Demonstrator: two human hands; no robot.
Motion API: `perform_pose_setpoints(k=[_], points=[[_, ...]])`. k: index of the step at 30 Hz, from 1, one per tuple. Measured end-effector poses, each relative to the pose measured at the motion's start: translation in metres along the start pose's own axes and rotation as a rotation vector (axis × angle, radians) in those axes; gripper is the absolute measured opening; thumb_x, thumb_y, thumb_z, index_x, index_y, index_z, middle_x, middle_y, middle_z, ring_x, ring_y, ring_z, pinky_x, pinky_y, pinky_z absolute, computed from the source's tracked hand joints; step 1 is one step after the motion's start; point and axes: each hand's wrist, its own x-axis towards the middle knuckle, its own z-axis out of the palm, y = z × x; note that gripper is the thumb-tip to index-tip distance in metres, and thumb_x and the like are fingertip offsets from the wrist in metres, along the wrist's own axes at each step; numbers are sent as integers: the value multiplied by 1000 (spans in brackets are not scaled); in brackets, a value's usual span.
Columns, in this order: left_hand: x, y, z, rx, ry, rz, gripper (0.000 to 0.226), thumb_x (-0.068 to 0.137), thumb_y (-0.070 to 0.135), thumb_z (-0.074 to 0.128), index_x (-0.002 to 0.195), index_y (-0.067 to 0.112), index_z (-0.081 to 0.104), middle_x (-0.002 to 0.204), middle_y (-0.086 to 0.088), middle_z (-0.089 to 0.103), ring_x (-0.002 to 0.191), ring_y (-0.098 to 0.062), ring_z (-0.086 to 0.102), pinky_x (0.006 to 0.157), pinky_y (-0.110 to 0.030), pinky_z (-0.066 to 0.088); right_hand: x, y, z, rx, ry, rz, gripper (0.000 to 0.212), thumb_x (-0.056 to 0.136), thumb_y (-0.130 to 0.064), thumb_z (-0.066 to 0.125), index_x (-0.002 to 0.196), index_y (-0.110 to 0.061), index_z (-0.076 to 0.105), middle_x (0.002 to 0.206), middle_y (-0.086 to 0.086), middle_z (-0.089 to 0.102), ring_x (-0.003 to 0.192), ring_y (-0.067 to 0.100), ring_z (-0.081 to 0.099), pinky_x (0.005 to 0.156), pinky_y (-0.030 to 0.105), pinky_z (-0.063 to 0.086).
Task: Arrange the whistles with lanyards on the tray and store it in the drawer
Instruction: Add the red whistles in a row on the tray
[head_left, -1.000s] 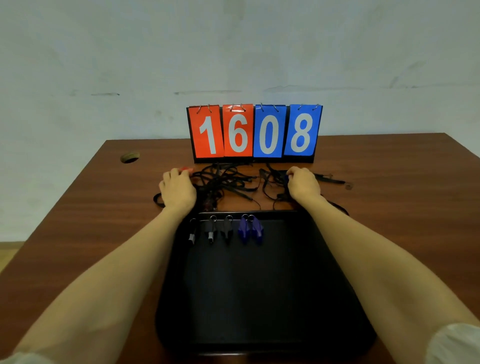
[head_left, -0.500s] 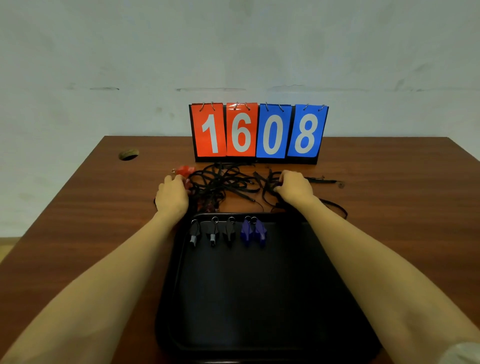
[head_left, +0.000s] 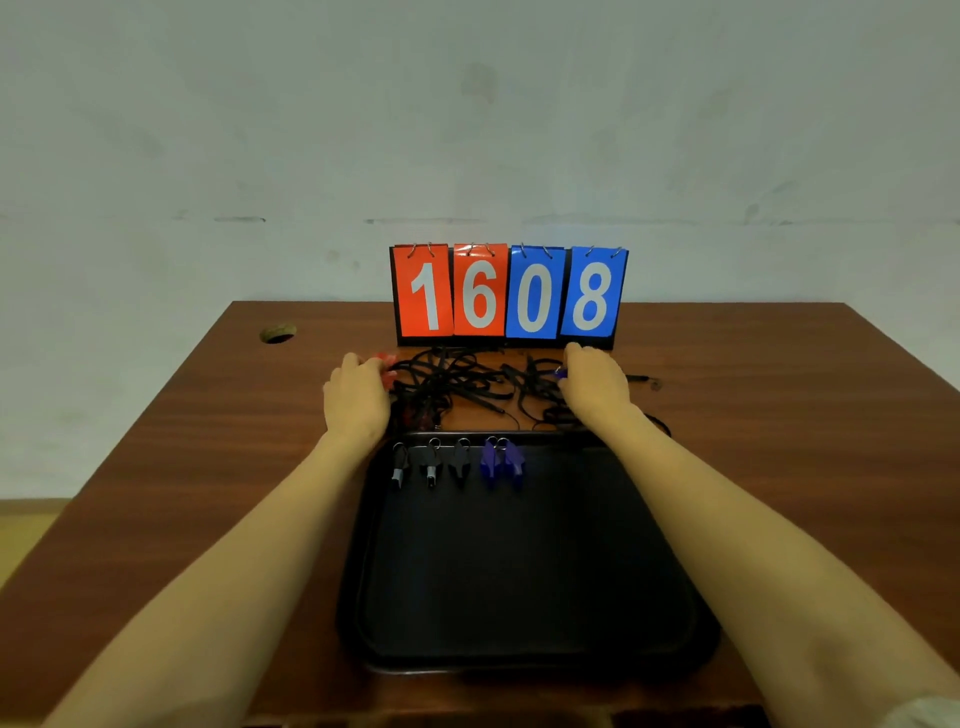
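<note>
A black tray (head_left: 519, 667) lies on the brown table in front of me. Along its far edge lie three black whistles (head_left: 431, 465) and two blue whistles (head_left: 501, 460), their rings pointing away from me. Beyond the tray sits a tangle of black lanyards (head_left: 457, 382). My left hand (head_left: 356, 400) rests at the tangle's left end, its fingertips closed on a red whistle (head_left: 384, 364). At the right end, my right hand (head_left: 597, 387) pinches a small blue whistle (head_left: 560, 372). The palms hide how the fingers grip.
A flip scoreboard (head_left: 509, 293) reading 1608 stands upright just behind the lanyards. A round cable hole (head_left: 278, 332) is in the table's far left. A loose lanyard end (head_left: 655, 384) trails to the right of my right hand. A pale wall is behind the table.
Both hands have slid farther from me toward the scoreboard. The left fingers now reach the red whistle, and a blue whistle shows at the right thumb.
</note>
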Motion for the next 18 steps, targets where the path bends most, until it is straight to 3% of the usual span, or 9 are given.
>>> perform_pose_setpoints(k=[6,9,13,16,18], points=[[-42,16,-14,-228,-5,-13,30,94,19,53,122,12,60,123,-9,52,112,-28,53,94,-37,45,-45,-11,-4,108,14,19,31,95,-26,55,120,-10,48,107,10,60,97,25,60,71,31,48],[-72,33,-15,-407,-22,-12,26,92,11,56,117,9,63,121,-8,52,109,-21,56,89,-23,39,-73,-13,4,214,-21,47,24,96,-22,53,117,-12,46,104,10,59,91,25,59,71,32,48],[-105,47,-5,-491,-85,15,28,89,4,57,116,9,64,123,-9,52,107,-20,57,87,-15,37,-97,-10,21,288,-135,103,13,96,-16,49,105,-7,52,107,15,59,94,31,58,70,34,42],[-121,52,2,-508,-130,21,34,89,4,59,123,8,60,126,-8,50,114,-20,53,86,-8,31,-106,-10,27,358,-206,165,24,93,-14,51,116,-10,54,118,13,58,104,29,57,80,34,47],[-126,54,6,-504,-152,31,33,88,7,61,121,9,61,124,-8,53,115,-20,53,90,-14,33,-108,-13,29,361,-253,155,38,91,-10,53,129,-13,50,130,12,50,115,28,53,92,34,47]])
